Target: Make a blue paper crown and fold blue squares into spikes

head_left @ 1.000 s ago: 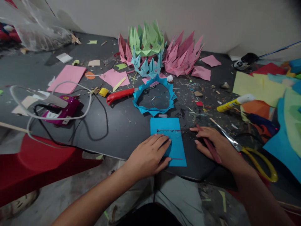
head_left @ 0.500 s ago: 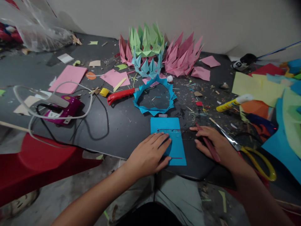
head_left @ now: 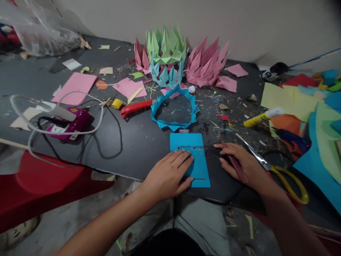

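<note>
My left hand (head_left: 170, 172) lies flat with fingers stretched over a clear ruler (head_left: 195, 148) and a blue sheet of paper (head_left: 188, 138), pressing both against the dark table. Part of the ruler is hidden beneath that hand. Dark red edges of the ruler cross the sheet near its middle and near its lower end. Right of the paper, my right hand (head_left: 239, 161) is closed around a dark red pencil (head_left: 237, 167), held slanted and apart from the sheet. Just beyond the sheet stands a ring of folded blue paper (head_left: 173, 125), with a small eraser-like block (head_left: 183, 131) between them.
Scissors (head_left: 266, 165) with yellow handles lie beside my right hand, near a glue stick (head_left: 262, 117) and a glue gun (head_left: 291, 138). A red cutter (head_left: 137, 108) and a purple corded device (head_left: 71, 124) sit leftward. Folded paper crowns (head_left: 166, 49) stand at the back among scraps.
</note>
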Tool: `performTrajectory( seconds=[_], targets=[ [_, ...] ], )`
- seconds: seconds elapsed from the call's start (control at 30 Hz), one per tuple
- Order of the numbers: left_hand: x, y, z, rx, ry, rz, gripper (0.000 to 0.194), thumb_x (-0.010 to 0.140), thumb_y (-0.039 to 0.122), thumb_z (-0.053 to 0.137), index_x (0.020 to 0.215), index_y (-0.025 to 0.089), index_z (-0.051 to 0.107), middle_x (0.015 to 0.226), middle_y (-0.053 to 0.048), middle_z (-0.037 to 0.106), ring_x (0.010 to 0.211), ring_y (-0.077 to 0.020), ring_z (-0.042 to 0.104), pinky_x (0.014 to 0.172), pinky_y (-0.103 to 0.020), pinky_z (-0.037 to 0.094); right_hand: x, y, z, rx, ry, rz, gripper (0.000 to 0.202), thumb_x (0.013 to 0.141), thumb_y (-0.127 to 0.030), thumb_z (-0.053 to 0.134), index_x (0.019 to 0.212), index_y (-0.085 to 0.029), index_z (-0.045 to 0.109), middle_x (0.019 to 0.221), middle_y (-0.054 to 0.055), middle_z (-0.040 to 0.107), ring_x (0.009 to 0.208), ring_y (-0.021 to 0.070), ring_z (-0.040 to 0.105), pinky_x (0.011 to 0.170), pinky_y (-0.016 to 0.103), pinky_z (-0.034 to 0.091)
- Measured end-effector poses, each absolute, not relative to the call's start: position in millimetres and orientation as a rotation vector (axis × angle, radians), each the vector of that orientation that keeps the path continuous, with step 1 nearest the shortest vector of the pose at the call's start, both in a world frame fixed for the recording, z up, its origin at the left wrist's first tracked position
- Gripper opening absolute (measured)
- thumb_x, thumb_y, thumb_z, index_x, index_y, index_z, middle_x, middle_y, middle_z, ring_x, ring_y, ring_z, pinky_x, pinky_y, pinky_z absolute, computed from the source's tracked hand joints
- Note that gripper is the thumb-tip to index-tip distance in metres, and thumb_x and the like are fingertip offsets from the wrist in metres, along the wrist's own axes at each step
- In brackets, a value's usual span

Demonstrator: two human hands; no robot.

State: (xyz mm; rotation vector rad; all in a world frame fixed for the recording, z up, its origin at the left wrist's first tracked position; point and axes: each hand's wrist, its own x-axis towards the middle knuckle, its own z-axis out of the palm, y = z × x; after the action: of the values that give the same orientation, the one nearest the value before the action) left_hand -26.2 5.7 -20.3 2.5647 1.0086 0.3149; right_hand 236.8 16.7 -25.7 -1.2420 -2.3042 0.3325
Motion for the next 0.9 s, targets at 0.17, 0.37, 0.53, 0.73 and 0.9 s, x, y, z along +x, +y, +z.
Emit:
performTrajectory(
  seconds=[0.17,0.37,0.53,0.73,0.9],
  targets=[
    [-26,6,-21,2.566,1.008,0.326,0.048,0.086,0.039,0.043,0.126,0.012,0.043,0.133,-0.009,0.045,0.123,-0.0239,0.04,0.103,-0.039,0.035,238,17,-24,-1.3,-2.238,0.482,0.023,0.08,-0.018,0.052,0.101,-0.025,0.048,0.109,0.008,0.062,0.104,0.0212,0.056,0.088,0.04,0.046],
    [-26,6,-21,2.559,1.008,0.345,0.047,0.086,0.038,0.043,0.126,0.012,0.044,0.132,-0.009,0.046,0.122,-0.024,0.041,0.103,-0.04,0.035,208,30,-9,-1.314,-2.042,0.663,0.027,0.086,-0.024,0.043,0.112,-0.025,0.052,0.101,0.005,0.064,0.095,0.0189,0.06,0.084,0.034,0.047],
    [-26,7,-20,2.553,1.005,0.36,0.047,0.086,0.038,0.044,0.125,0.013,0.044,0.131,-0.01,0.047,0.121,-0.0241,0.042,0.102,-0.04,0.036,170,52,-5,-1.195,-1.995,0.808,0.022,0.086,-0.025,0.041,0.093,-0.023,0.061,0.094,0.004,0.066,0.09,0.0186,0.06,0.08,0.034,0.047],
    [-25,7,-20,2.56,1.005,0.39,0.046,0.085,0.037,0.045,0.124,0.012,0.045,0.127,-0.012,0.049,0.12,-0.0241,0.043,0.102,-0.04,0.037,151,68,-15,-1.192,-1.938,0.998,0.012,0.076,-0.022,0.047,0.078,-0.019,0.059,0.071,0.002,0.063,0.068,0.0161,0.058,0.062,0.029,0.047],
    [-25,7,-21,2.568,1.005,0.398,0.046,0.085,0.038,0.044,0.123,0.011,0.046,0.125,-0.012,0.051,0.119,-0.0244,0.045,0.101,-0.04,0.037,150,68,-16,-1.21,-2.009,1.045,0.013,0.074,-0.02,0.048,0.078,-0.019,0.06,0.068,0.0,0.062,0.062,0.014,0.055,0.057,0.027,0.044]
  ],
)
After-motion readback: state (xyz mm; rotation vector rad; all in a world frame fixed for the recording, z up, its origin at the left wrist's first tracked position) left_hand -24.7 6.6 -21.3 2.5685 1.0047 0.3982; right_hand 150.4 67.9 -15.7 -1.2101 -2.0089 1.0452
